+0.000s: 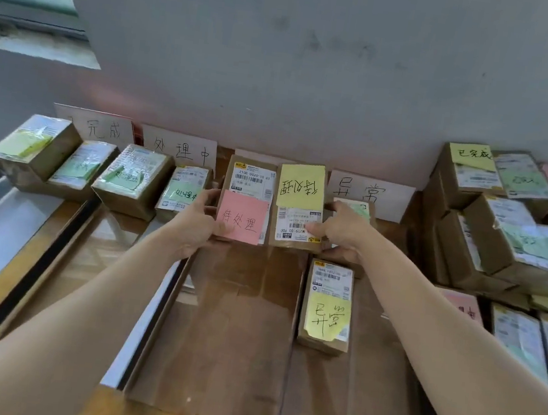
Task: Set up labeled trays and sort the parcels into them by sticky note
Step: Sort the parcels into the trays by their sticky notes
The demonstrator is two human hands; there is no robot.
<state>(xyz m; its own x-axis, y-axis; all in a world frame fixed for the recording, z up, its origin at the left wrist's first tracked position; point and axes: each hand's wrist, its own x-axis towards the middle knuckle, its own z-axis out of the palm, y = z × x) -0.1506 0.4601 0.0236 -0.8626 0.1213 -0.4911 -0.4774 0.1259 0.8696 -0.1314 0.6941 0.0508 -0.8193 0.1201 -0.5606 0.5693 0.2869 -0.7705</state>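
Observation:
Two brown parcels stand side by side at the far end of the middle cardboard tray [222, 339]. My left hand [195, 221] grips the left edge of the parcel with the pink sticky note [244, 200]. My right hand [338, 230] holds the right edge of the parcel with the yellow sticky note [298, 207]. Behind the trays, white label cards [371, 193] lean on the wall. In the tray to the right lies a parcel with a yellow note [327, 307]; another with a green note [357, 209] sits behind my right hand.
Several parcels with green notes [131, 179] fill the far ends of the two left trays. A pile of unsorted parcels [504, 228] with yellow, green and pink notes is stacked at the right. A grey wall [316, 74] rises right behind the cards.

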